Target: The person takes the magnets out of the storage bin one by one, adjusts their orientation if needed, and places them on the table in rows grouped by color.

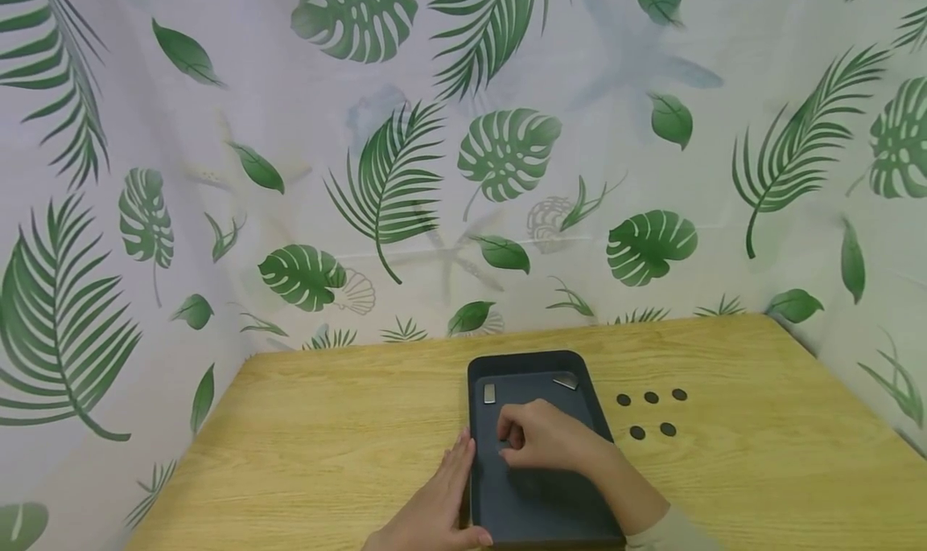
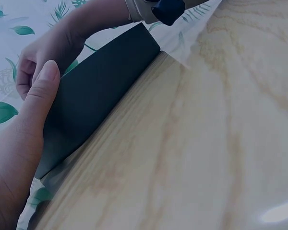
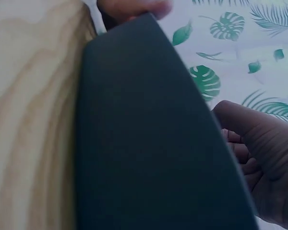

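Observation:
A dark rectangular tray (image 1: 517,507) with raised walls stands on the wooden table. My left hand (image 1: 438,499) rests against its left side, fingers straight along the wall and thumb at the near left corner. Over the middle of the tray is my right hand (image 1: 543,438), its fingers curled and the thumb just below the index finger. I cannot tell whether anything is between those fingertips. Inside the tray's far end lie a small shiny metal rectangle (image 1: 489,393) on the left and a shiny metal piece (image 1: 566,381) by the right corner. The tray wall (image 3: 144,134) hides part of the right hand in the right wrist view.
Several small dark discs (image 1: 652,398) lie on the table right of the tray, in two rows. The wooden table (image 1: 326,422) extends to both sides. A white cloth with green leaf prints (image 1: 449,205) hangs behind the table and along its sides.

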`<state>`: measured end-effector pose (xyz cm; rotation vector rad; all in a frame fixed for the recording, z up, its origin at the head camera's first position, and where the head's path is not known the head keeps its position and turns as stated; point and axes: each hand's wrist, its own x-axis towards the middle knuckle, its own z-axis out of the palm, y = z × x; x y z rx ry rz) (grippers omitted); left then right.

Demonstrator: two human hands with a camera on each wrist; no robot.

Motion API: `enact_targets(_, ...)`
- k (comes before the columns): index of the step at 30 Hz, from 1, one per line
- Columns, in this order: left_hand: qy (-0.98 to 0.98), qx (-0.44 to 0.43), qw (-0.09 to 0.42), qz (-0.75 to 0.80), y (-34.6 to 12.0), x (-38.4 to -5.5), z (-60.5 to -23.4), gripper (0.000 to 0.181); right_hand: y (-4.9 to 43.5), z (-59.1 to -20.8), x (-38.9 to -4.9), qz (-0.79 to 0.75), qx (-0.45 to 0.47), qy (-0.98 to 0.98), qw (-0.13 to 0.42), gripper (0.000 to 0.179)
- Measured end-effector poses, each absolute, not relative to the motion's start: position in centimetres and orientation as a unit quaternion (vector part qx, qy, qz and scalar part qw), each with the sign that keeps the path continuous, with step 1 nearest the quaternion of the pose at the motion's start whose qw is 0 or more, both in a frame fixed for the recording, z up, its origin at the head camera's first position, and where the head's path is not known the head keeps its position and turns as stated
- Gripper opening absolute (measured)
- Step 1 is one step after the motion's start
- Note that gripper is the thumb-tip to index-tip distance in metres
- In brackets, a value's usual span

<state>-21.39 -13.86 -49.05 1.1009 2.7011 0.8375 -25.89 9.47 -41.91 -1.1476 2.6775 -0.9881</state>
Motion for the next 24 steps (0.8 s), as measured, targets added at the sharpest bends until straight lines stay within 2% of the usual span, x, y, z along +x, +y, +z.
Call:
enact_targets(7,0.889,0.358,0.061,0.281,-13.8,-21.5,-49.3,0.098,11.3,-41.6,-25.9,-0.32,-0.372,0.871,0.01,0.011)
enact_targets(13,0.884,0.364,0.058,0.286,-13.8,-21.3,-49.1,0.102,13.5,-41.7,-26.0,-0.33,-0.358,0.873,0.012,0.01)
enact_targets(24,0.883,0.389,0.021,0.264,-13.7,-21.3,-49.3,0.103,18.5,-41.3,-26.3,-0.329,-0.307,0.893,0.013,0.011)
